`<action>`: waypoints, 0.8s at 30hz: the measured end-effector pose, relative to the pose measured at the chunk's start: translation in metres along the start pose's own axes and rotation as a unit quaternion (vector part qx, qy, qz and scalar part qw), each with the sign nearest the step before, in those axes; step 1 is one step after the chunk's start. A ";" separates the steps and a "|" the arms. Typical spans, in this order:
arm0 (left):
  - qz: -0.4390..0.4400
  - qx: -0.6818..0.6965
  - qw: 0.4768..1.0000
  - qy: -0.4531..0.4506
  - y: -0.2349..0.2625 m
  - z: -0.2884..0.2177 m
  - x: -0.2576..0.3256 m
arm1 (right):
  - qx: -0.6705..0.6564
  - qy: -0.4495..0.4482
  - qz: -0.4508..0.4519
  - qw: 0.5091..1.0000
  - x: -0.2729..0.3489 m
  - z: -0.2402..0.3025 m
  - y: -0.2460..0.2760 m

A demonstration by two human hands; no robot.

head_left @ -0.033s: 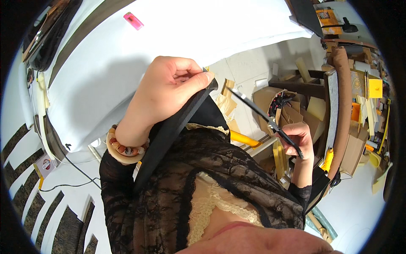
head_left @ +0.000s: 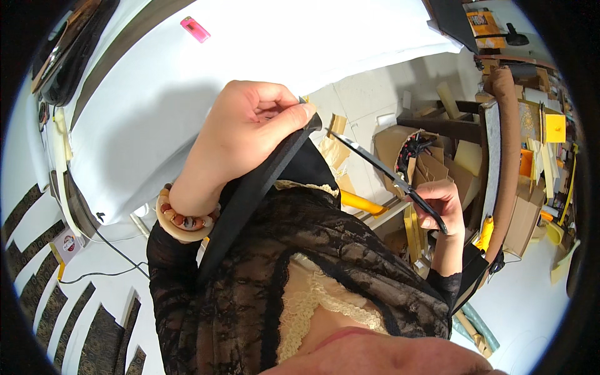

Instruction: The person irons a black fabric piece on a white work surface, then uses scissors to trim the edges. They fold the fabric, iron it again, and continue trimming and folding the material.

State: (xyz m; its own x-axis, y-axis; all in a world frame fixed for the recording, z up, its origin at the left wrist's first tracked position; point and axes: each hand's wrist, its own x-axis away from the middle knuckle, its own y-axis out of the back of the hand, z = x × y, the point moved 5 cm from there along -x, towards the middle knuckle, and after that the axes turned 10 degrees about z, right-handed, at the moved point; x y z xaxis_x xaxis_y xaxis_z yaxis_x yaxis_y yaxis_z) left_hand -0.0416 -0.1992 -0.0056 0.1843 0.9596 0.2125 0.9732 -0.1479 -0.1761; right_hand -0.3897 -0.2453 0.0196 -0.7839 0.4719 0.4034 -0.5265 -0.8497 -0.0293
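Observation:
My left hand (head_left: 253, 128), with a beaded bracelet at the wrist, is closed on a long black strip of material (head_left: 240, 219). The strip slants from its fingertips down across my body, and its upper end sticks out past the thumb. On the right, my right hand (head_left: 440, 203) grips scissors (head_left: 367, 157) by their black handle. The blades look nearly together and point up and left, with the tips just beside the strip's upper end. No contact shows clearly between the tips and the strip.
Ahead lies a white-covered table (head_left: 281, 44) bearing a small pink object (head_left: 195, 29). Cardboard boxes (head_left: 390, 147) and a padded brown edge (head_left: 505, 144) stand to the right. Dark patterned strips (head_left: 100, 337) lie at lower left, near a black cable (head_left: 103, 273).
The scissors have shifted slightly left, bringing their tips closer to the strip's upper end. My left hand and the strip are almost unmoved.

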 end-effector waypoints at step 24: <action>-0.003 0.002 1.000 -0.005 -0.001 0.001 0.002 | 0.084 -0.028 0.025 0.996 -0.017 0.023 -0.010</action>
State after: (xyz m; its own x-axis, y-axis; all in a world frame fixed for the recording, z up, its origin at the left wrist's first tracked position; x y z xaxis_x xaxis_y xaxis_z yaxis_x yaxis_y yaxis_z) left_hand -0.0426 -0.1966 -0.0055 0.1778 0.9628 0.2033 0.9736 -0.1421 -0.1787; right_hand -0.3637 -0.2500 0.0345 -0.7858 0.4179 0.4560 -0.4208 -0.9015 0.1012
